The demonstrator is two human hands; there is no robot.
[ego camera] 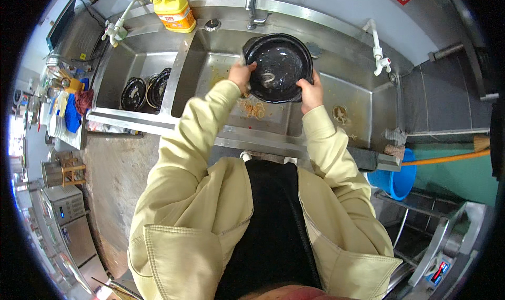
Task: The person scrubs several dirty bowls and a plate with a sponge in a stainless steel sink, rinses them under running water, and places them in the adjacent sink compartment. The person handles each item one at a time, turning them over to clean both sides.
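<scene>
A wet black bowl is held up over the middle sink basin and its divider. My left hand grips the bowl's left rim, thumb on top; something pale shows by those fingers, too blurred to name. My right hand holds the lower right rim, with the thumb on the edge and the fingers partly hidden beneath. Below the bowl, noodle-like food scraps lie on the middle basin's floor. Above it stands a chrome faucet. Black dishes rest in the left basin.
A yellow pump jug stands on the sink's back ledge. White taps are mounted at both sides. The right basin holds a drain with scraps. A blue bucket stands at the right, below an orange pole.
</scene>
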